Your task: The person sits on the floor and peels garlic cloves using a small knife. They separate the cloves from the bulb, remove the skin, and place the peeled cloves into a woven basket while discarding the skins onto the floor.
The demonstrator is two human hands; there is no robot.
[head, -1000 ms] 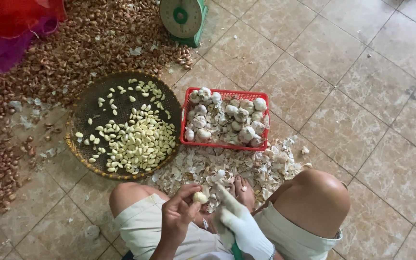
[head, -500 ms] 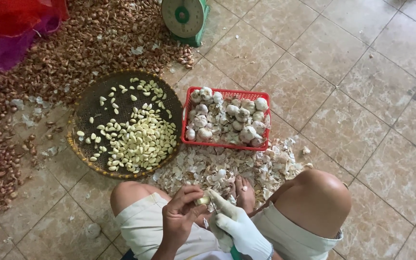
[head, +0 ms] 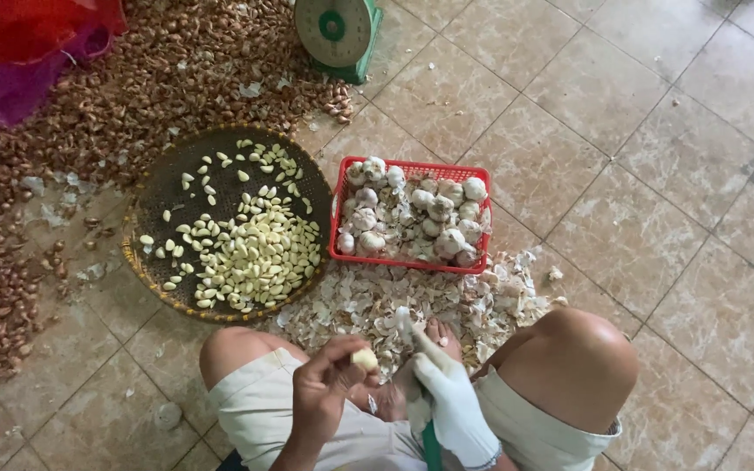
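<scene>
Pale yellow, the garlic clove sits pinched in the fingers of your left hand, low in the view between your knees. Your right hand, in a white glove, is just at its 3 o'clock, fingers curled shut around what may be a small knife with a green handle; the blade is hard to make out. Above both hands, at 12 o'clock, a heap of papery garlic skins lies on the tiled floor. Beyond it stands a red basket of whole bulbs, and at 10 o'clock a round woven tray holds peeled cloves. Shallots spread farther out, with a green scale at the top.
</scene>
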